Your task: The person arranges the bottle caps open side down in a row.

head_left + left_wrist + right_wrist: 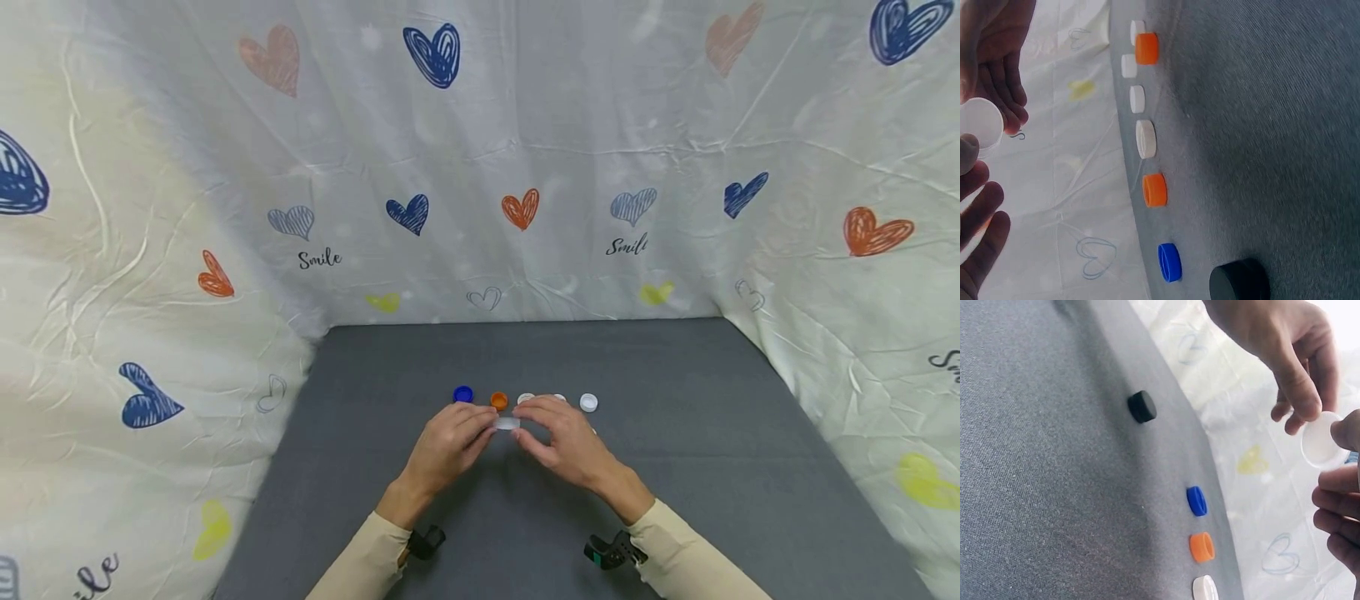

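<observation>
A translucent white bottle cap is held up between both hands. In the right wrist view it appears as a round, shallow cap. My left hand pinches its left edge with thumb and fingers. From the opposite side my right hand holds the right edge, its thumb over the cap's face. Behind the hands a row of caps lies on the grey table: a blue cap, an orange cap and several white ones, including a white cap at the right end.
A black cap stands beside the blue one, hidden in the head view. Another orange cap sits nearer, by the far white caps. Grey cloth covers the table; a heart-printed curtain hangs behind and at both sides.
</observation>
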### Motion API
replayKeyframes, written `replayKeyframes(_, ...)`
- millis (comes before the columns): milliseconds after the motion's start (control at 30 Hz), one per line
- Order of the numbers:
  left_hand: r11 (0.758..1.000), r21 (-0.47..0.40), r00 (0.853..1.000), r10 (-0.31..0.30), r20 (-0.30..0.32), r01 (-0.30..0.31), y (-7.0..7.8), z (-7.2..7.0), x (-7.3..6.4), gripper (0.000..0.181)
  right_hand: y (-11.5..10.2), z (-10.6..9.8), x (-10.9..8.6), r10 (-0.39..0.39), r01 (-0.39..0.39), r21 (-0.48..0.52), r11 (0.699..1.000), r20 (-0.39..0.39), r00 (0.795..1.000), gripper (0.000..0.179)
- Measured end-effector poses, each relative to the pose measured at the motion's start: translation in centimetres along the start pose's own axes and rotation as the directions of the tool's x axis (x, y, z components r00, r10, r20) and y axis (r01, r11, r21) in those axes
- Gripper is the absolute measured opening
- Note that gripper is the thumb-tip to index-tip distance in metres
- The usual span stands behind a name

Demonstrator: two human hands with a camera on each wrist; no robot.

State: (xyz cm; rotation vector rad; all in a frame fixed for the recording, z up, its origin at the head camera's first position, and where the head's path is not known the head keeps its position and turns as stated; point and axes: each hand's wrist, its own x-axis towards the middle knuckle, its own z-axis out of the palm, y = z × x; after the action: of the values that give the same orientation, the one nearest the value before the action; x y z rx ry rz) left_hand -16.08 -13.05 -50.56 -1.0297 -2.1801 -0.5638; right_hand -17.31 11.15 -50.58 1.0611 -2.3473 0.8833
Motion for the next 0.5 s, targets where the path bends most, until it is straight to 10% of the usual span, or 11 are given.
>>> replayKeyframes(167,0.963,-0.184,0.98,-0.199,-0.002,0.195,0.08,0.01,-0.14,0.021,-0.06,-0.19,0.08,-0.031,0.03,-0.008,1.0,-0.045,0.999,0.038)
replayKeyframes(500,0.678,-0.497,0.829,-0.529,0.181,0.541,0.09,-0.21,-0.06,0.009,-0.48,-0.44,0.42,-0.13,0.123,-0.073,0.99,-0.096,0.987,0.057)
